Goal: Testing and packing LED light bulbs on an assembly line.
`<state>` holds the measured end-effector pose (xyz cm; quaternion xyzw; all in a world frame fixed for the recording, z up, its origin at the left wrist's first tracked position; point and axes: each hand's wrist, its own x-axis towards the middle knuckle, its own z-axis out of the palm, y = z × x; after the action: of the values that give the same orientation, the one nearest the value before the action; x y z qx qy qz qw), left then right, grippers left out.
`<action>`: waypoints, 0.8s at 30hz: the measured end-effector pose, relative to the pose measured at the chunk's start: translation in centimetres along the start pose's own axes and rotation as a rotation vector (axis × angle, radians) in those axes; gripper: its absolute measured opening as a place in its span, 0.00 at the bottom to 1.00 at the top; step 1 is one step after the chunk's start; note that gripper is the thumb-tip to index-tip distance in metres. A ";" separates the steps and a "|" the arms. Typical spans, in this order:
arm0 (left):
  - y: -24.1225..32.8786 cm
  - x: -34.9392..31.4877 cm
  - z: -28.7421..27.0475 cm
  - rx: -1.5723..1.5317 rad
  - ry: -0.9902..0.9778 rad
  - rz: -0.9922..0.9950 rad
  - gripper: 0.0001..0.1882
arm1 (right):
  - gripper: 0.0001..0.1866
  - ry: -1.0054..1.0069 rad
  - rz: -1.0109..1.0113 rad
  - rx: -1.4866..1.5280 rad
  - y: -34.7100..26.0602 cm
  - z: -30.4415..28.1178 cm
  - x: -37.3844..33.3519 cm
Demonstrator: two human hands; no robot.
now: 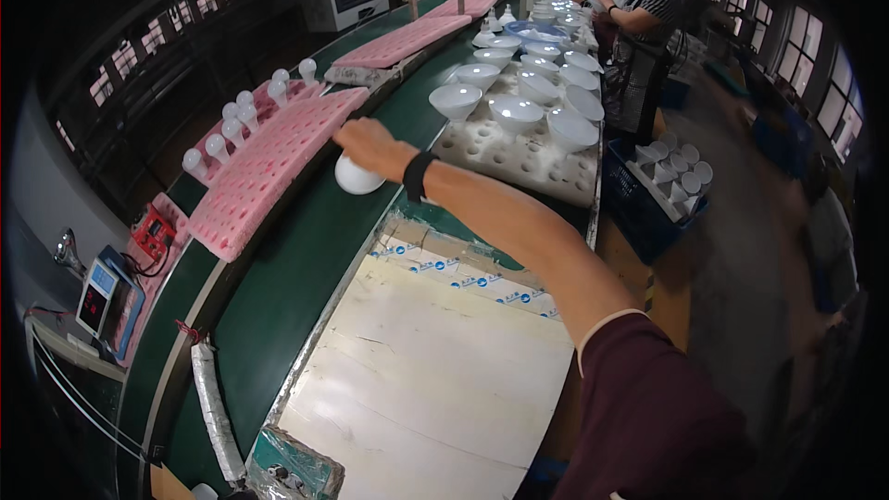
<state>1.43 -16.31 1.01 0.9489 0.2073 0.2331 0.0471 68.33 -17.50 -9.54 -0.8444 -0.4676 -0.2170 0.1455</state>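
My right arm, with a black band on the wrist, reaches forward across the green conveyor belt (306, 231). My right hand (372, 146) is closed around the upper part of a white light bulb (357, 176), whose rounded head hangs below the fingers over the belt. The hand hides the bulb's other end. To its left lies a pink foam tray (278, 162) full of holes. Right of the hand, wide white lamps (515, 113) stand in rows on a pale foam tray (491, 156) with round holes. My left hand is out of view.
Several small round bulbs (231, 130) stand in pink foam at the far left. A meter with a display (96, 296) sits below them. A pale board (426, 361) covers the near worktop. Right, a blue crate (639, 213) holds white lamps; a person (644, 23) stands beyond.
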 end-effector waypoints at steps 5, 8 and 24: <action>8.2 -1.3 4.3 -0.206 -0.037 -0.199 0.26 | 0.16 0.233 -0.549 0.243 -18.2 -14.3 -13.7; 10.0 -2.4 7.9 -0.139 0.091 -0.121 0.34 | 0.24 0.059 -0.686 0.643 -26.6 -21.8 -24.2; 10.8 -14.5 9.9 -1.476 0.568 -0.602 0.29 | 0.40 -0.653 0.345 2.290 -39.6 -21.7 -42.2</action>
<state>-1.64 -32.13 -11.92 0.4844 0.2499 0.5157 0.6611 9.80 -37.32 -10.37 -0.2918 -0.2845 0.5706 0.7129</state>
